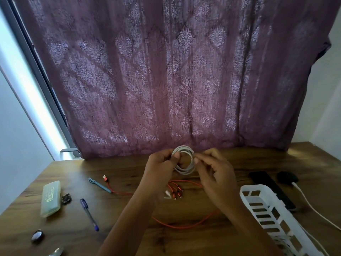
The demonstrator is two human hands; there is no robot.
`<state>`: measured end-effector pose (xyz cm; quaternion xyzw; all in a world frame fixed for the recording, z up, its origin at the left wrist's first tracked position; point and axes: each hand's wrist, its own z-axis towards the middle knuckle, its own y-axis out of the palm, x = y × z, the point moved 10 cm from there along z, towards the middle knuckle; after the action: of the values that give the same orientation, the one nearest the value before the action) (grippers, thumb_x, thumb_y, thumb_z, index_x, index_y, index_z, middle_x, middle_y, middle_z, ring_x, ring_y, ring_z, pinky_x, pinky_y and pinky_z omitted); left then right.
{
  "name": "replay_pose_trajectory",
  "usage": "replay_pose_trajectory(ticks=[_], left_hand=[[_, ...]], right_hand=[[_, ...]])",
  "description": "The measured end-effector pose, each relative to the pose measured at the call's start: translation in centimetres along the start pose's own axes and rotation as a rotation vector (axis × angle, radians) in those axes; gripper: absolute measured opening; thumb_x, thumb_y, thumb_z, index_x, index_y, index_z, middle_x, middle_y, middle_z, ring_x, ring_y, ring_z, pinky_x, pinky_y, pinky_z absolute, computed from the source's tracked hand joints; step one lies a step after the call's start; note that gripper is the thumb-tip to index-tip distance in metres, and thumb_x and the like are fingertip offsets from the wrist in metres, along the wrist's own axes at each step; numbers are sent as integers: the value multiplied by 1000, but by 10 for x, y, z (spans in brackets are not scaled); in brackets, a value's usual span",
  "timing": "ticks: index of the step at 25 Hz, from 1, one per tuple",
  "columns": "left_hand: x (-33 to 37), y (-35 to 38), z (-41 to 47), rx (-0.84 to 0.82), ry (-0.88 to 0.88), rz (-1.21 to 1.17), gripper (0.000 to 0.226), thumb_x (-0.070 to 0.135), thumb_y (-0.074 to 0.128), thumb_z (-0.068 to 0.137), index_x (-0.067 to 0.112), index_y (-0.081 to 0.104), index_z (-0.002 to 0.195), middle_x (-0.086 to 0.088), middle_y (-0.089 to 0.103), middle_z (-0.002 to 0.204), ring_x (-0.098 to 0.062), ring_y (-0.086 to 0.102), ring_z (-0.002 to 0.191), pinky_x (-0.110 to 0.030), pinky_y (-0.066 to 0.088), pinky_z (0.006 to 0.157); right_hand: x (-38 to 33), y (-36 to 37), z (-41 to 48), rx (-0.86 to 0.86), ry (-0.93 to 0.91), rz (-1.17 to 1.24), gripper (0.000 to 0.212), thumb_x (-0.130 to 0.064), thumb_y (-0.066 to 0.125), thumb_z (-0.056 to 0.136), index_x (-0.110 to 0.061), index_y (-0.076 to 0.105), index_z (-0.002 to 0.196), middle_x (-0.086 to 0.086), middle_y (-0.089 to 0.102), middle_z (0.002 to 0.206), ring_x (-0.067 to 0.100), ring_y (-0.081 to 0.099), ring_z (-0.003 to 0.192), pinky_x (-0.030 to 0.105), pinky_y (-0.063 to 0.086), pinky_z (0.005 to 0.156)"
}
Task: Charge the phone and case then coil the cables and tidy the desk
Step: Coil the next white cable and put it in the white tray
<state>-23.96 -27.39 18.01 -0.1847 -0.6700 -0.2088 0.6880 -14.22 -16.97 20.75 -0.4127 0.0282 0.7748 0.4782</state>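
Above the middle of the wooden desk (230, 163) I hold a white cable (186, 169) wound into a small coil. My left hand (161, 168) pinches its left side and my right hand (214, 169) pinches its right side. Below my hands a red multi-plug cable (184, 226) lies loose, its plugs fanned out near a small white plug (167, 194). On the right lie a black phone (265, 183) and a dark round case (287, 177), with another white cable (310, 204) running from the case.
A white slotted basket (262, 209) stands at the front right. On the left lie a pale green box (50, 198), two pens (89, 214), a small dark trinket (66, 198) and a shiny round object (37, 236). A purple curtain (175, 71) hangs behind the desk.
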Motion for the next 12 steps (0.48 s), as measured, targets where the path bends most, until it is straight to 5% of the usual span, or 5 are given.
replay_pose_trajectory(ticks=[3, 8, 12], left_hand=[[5, 4, -2, -37, 53, 5, 22, 4, 50, 92, 10, 70, 85, -10, 70, 80, -23, 65, 82, -46, 52, 89], [11, 0, 0, 12, 195, 245, 20, 6, 54, 91, 14, 72, 96, 0, 71, 76, -16, 67, 79, -41, 53, 87], [10, -8, 1, 89, 204, 316, 21, 12, 57, 90, 25, 73, 92, 2, 75, 81, -14, 70, 83, -43, 54, 86]], right_hand=[[6, 4, 5, -59, 139, 183, 19, -30, 65, 84, -16, 67, 72, -8, 51, 66, 9, 50, 57, 15, 38, 52], [36, 20, 2, -195, 658, 592, 35, -24, 64, 83, -19, 56, 49, 0, 44, 53, 11, 38, 49, 20, 25, 42], [31, 21, 3, -322, 727, 693, 19, -20, 62, 81, -15, 63, 62, -2, 51, 50, 9, 50, 52, 23, 39, 52]])
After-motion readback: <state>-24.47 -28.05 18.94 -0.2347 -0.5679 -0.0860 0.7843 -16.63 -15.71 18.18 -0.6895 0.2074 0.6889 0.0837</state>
